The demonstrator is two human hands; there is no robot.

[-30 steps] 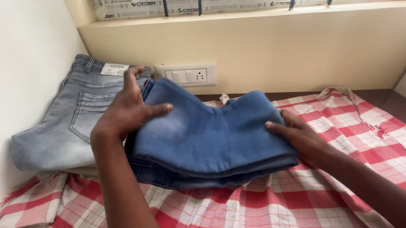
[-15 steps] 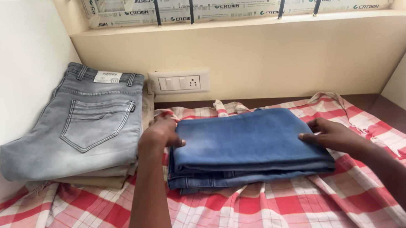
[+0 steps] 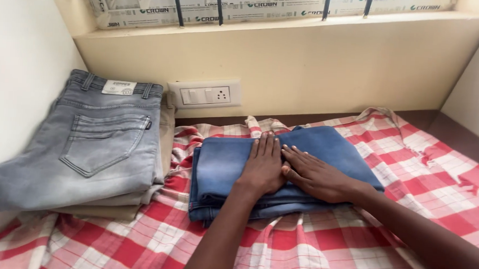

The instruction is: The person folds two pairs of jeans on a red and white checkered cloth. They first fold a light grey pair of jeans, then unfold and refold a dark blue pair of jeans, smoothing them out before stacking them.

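Note:
A folded pair of blue jeans [image 3: 222, 168] lies flat on a red and white checked cloth [image 3: 321, 245]. My left hand [image 3: 263, 168] rests palm down on the middle of the jeans, fingers straight and pointing away from me. My right hand [image 3: 316, 175] lies flat beside it, fingers pointing left and touching the left hand. Neither hand grips anything.
A stack of folded clothes topped by grey jeans [image 3: 88, 144] sits at the left against the white wall. A switch and socket plate [image 3: 204, 94] is on the cream wall behind. A barred window ledge [image 3: 266, 22] runs above. A dark surface edge [image 3: 455, 133] shows at right.
The blue jeans were carried, then set down on the cloth. Both hands moved from the jeans' outer edges to the middle and now press flat on top.

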